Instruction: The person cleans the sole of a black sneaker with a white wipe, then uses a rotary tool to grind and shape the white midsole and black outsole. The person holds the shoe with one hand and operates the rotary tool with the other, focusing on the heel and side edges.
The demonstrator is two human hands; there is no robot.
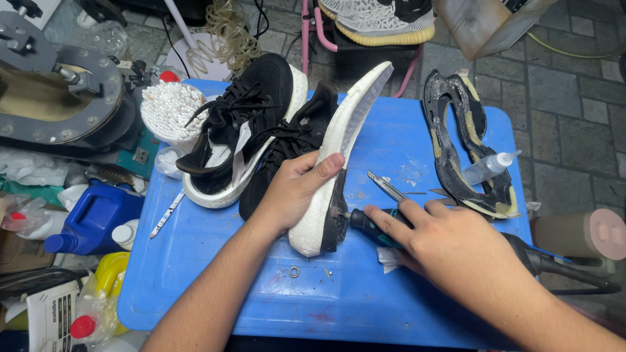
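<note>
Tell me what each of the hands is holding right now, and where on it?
Left hand grips the black sneaker by its white sole, near the heel end. Right hand holds a rotary tool by its teal-black body, tip at the sole's heel.

Black shoe (pixel 287 156) with white sole (pixel 345 130) — on blue table (pixel 261 293).

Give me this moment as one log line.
left hand: holds black sneaker, sole up | right hand: holds rotary tool at heel | surface: blue table
</note>
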